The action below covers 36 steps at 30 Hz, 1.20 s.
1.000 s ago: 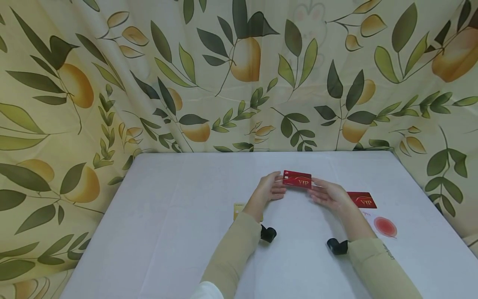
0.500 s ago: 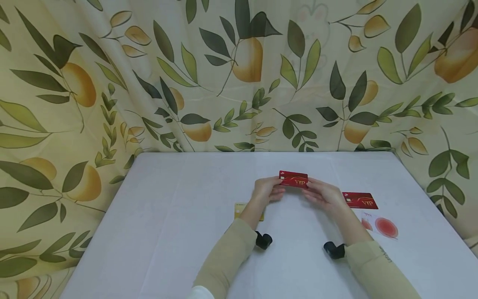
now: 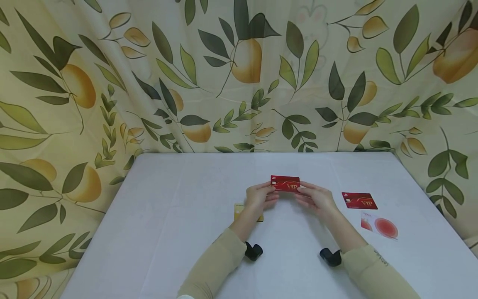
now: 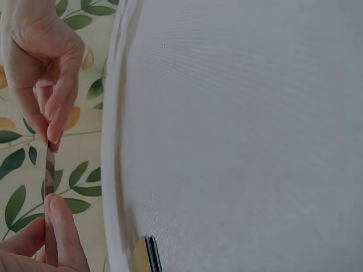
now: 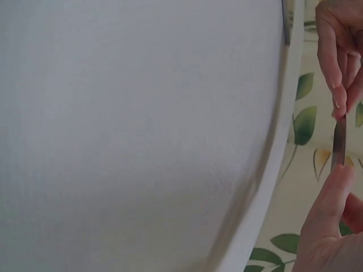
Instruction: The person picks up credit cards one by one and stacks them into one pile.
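Observation:
A red VIP card (image 3: 285,183) is held up between both hands, its printed face toward the head view. My left hand (image 3: 258,197) pinches its left end between thumb and fingers, and my right hand (image 3: 317,198) pinches the right end. Seen nearly edge-on in the left wrist view, the card (image 4: 50,178) is a thin strip spanning the two sets of fingertips. A gold card (image 3: 238,211) lies on the table, partly hidden behind the left wrist.
On the white table (image 3: 179,224), a second red VIP card (image 3: 359,200) lies to the right. Just in front of it is a white card with a pink-red circle (image 3: 386,228). A patterned curtain (image 3: 224,104) hangs behind the table's far edge.
Both hands have moved left and slightly nearer with the red VIP card held between them. The second red card on the table now shows in full.

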{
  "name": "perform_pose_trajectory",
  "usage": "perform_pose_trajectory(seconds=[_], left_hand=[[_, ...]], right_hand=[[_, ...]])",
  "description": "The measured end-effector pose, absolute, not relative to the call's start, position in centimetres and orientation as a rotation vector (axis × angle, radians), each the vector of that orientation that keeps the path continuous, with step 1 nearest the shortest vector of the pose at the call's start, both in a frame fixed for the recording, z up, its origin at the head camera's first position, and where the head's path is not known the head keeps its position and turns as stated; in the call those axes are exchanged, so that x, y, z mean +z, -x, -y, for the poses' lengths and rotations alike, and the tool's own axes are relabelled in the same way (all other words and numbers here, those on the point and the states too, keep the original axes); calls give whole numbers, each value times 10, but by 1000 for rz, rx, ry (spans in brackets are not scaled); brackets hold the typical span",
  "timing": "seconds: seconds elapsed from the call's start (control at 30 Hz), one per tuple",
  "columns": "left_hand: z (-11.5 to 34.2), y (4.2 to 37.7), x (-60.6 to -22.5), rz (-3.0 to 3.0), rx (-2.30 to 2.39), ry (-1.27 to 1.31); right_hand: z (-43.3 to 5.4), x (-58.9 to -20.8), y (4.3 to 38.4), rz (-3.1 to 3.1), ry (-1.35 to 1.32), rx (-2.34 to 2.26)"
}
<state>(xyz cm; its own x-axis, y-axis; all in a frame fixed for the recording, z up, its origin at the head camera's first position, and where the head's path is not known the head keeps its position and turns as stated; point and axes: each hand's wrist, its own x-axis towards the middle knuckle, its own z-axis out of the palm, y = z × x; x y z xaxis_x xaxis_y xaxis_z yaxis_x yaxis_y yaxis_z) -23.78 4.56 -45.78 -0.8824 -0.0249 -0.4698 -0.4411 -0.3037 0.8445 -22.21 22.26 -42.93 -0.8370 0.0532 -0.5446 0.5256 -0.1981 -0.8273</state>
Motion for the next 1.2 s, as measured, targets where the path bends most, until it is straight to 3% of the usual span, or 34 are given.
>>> perform_pose_trajectory(seconds=[1.2], left_hand=[[36,180,-464,-1817,2215,609]], right_hand=[[-146,-449,187,-1828,-576,-2015]])
